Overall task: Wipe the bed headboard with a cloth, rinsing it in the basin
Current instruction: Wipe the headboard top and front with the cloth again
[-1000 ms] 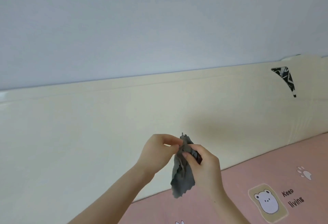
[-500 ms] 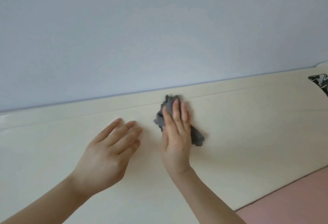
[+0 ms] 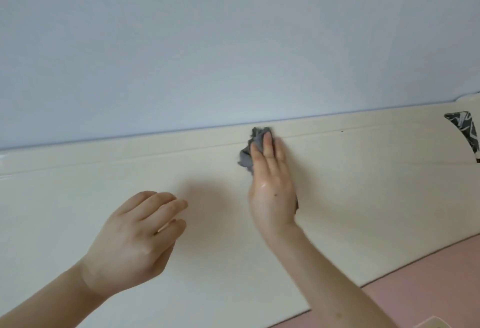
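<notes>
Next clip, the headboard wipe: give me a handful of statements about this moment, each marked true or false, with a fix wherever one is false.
1. The right hand presses the crumpled grey cloth flat against the cream headboard panel. True.
2. The left hand holds a second cloth. False: it is empty, fingers loosely curled.
3. The cloth sits near the headboard's top ledge. True.
4. The rinsing basin stands on the pink bedsheet. False: no basin is in view.
</notes>
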Available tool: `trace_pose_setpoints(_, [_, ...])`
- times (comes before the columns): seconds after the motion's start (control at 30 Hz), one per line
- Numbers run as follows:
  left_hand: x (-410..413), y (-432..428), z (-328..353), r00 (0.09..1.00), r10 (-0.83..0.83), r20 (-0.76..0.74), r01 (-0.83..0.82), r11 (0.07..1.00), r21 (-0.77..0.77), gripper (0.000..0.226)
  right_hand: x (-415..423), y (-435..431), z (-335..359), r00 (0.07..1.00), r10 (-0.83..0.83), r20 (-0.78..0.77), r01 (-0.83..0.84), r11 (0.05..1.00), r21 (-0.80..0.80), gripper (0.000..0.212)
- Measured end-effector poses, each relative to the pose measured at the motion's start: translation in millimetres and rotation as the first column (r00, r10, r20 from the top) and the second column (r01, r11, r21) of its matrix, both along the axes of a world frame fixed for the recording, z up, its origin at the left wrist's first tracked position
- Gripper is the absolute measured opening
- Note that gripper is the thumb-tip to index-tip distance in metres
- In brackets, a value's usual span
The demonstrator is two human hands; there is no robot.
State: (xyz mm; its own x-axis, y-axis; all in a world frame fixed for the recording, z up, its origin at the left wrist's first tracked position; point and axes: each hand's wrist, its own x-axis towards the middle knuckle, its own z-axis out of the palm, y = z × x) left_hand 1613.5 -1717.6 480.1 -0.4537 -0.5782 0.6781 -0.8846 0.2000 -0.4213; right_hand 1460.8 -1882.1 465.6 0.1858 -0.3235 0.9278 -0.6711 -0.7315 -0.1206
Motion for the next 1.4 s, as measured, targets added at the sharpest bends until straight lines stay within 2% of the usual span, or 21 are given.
trace_pose_setpoints(0.07, [3.5, 9.4, 2.0, 1.000, 0.016, -0.023, -0.016, 1.000, -0.013, 0.020, -32.7, -27.7, 3.2, 0.997, -0.073, 0.029, 0.071, 0.996, 0.057, 0.042])
trace_pose_setpoints(0.13, [7.4, 18.4, 2.0, 0.999, 0.035, -0.038, -0.036, 0.999, -0.035, 0.020, -58.0, -48.4, 13.6, 0.975, -0.184, 0.124, 0.149, 0.958, 0.244, 0.040])
trace_pose_setpoints(0.17, [9.6, 22.5, 1.6, 0.998, 0.041, -0.044, -0.043, 0.998, -0.045, 0.020, -60.8, -51.4, 19.8, 0.963, -0.222, 0.151, 0.160, 0.926, 0.343, 0.040])
trace_pose_setpoints(0.23, [14.5, 28.7, 0.8, 0.997, 0.047, -0.055, -0.050, 0.997, -0.055, 0.022, -45.2, -37.8, 29.7, 0.947, -0.264, 0.186, 0.170, 0.898, 0.405, 0.043])
trace_pose_setpoints(0.3, [19.5, 32.7, 2.1, 0.996, 0.041, -0.075, -0.046, 0.996, -0.071, 0.017, -15.6, -11.6, 27.0, 0.971, -0.203, 0.126, 0.156, 0.938, 0.311, 0.048])
trace_pose_setpoints(0.4, [25.7, 37.0, 6.0, 0.993, 0.033, -0.113, -0.045, 0.994, -0.100, 0.012, 43.3, 40.5, 14.5, 0.990, -0.129, -0.050, 0.132, 0.990, 0.052, 0.042])
trace_pose_setpoints(0.47, [27.2, 40.4, 7.1, 0.989, 0.034, -0.144, -0.050, 0.992, -0.112, 0.014, 63.8, 63.1, 16.8, 0.992, -0.060, -0.109, 0.063, 0.998, 0.020, 0.038])
trace_pose_setpoints(0.6, [30.1, 44.0, 5.9, 0.988, 0.051, -0.149, -0.068, 0.991, -0.114, 0.014, 27.7, 31.0, 14.1, 0.985, 0.035, -0.168, -0.050, 0.995, -0.091, 0.039])
trace_pose_setpoints(0.67, [28.6, 43.8, 4.8, 0.986, 0.064, -0.154, -0.082, 0.991, -0.110, 0.018, -7.0, 0.4, 12.9, 0.985, -0.011, -0.173, -0.006, 0.995, -0.100, 0.044])
trace_pose_setpoints(0.73, [24.5, 44.4, 6.4, 0.984, 0.076, -0.163, -0.095, 0.989, -0.114, 0.022, -39.3, -30.3, 16.2, 0.989, -0.076, -0.131, 0.083, 0.995, 0.047, 0.049])
trace_pose_setpoints(0.83, [17.4, 49.0, 12.1, 0.982, 0.091, -0.165, -0.110, 0.988, -0.106, 0.026, -77.3, -58.7, 19.1, 0.987, -0.143, 0.076, 0.109, 0.934, 0.341, 0.051])
trace_pose_setpoints(0.93, [13.4, 54.4, 18.0, 0.976, 0.112, -0.188, -0.133, 0.986, -0.101, 0.028, -90.5, -36.1, 47.1, 0.899, -0.053, 0.435, -0.196, 0.839, 0.508, 0.036])
trace_pose_setpoints(1.0, [12.5, 60.0, 19.2, 0.965, 0.131, -0.225, -0.156, 0.983, -0.095, 0.028, -93.6, -3.3, 64.6, 0.654, 0.013, 0.756, -0.544, 0.703, 0.458, 0.029])
trace_pose_setpoints(1.03, [12.5, 63.9, 18.7, 0.960, 0.140, -0.241, -0.166, 0.982, -0.090, 0.028, -95.0, 12.9, 68.4, 0.498, 0.029, 0.867, -0.715, 0.579, 0.391, 0.029])
trace_pose_setpoints(1.1, [13.5, 73.5, 17.5, 0.955, 0.154, -0.253, -0.180, 0.981, -0.080, 0.028, -96.2, 34.9, 66.6, 0.265, -0.006, 0.964, -0.925, 0.281, 0.255, 0.032])
trace_pose_setpoints(1.13, [14.6, 79.2, 16.8, 0.953, 0.162, -0.255, -0.186, 0.980, -0.074, 0.028, -95.2, 42.3, 63.9, 0.213, -0.047, 0.976, -0.961, 0.172, 0.218, 0.033])
trace_pose_setpoints(1.2, [17.2, 91.1, 16.7, 0.947, 0.180, -0.268, -0.205, 0.977, -0.068, 0.028, -88.3, 53.0, 61.9, 0.186, -0.073, 0.980, -0.981, 0.049, 0.190, 0.031])
trace_pose_setpoints(1.23, [18.9, 97.3, 16.8, 0.943, 0.188, -0.276, -0.215, 0.974, -0.069, 0.028, -82.1, 59.2, 63.5, 0.196, -0.065, 0.978, -0.979, 0.034, 0.199, 0.029])
trace_pose_setpoints(1.27, [20.9, 103.3, 17.1, 0.939, 0.196, -0.283, -0.225, 0.972, -0.073, 0.029, -74.9, 62.0, 63.9, 0.236, -0.053, 0.970, -0.968, 0.080, 0.240, 0.027])
trace_pose_setpoints(1.3, [23.7, 109.3, 17.2, 0.936, 0.205, -0.287, -0.236, 0.969, -0.075, 0.028, -68.8, 62.5, 63.8, 0.306, -0.036, 0.951, -0.935, 0.177, 0.307, 0.024])
trace_pose_setpoints(1.4, [36.2, 128.5, 18.4, 0.919, 0.246, -0.308, -0.282, 0.956, -0.078, 0.028, -49.8, 45.5, 62.0, 0.628, -0.022, 0.778, -0.607, 0.612, 0.507, 0.022])
